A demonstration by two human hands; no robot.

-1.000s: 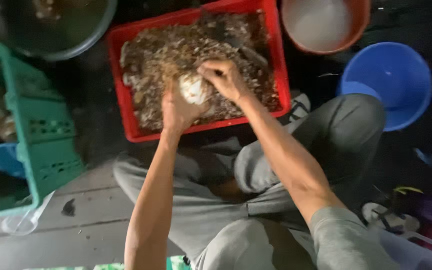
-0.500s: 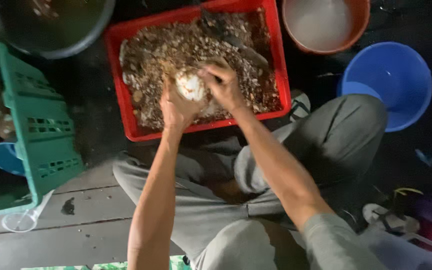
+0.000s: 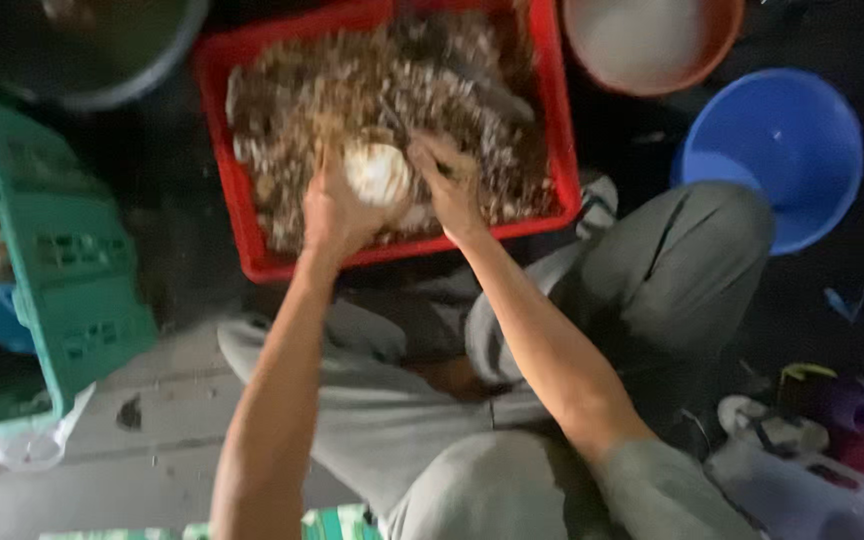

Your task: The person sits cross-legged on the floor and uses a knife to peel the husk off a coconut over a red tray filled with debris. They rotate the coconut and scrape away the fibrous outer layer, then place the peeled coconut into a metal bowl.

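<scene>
Your left hand [image 3: 337,205] cups pale round shell [image 3: 377,172], fingers curled. Right hand [image 3: 449,185] pinches its 3 o'clock edge, over red crate [image 3: 252,240]. Shell axis unclear, blurred.

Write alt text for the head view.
Seen from above, a seated person's left hand holds a pale round shell over a red crate of brownish shells, with the right hand at it. A green crate stands to the left; a blue basin and an orange bucket to the right.

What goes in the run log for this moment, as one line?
left hand: holds pale round shell | right hand: works at the shell | over red plastic crate of brownish shells
</scene>
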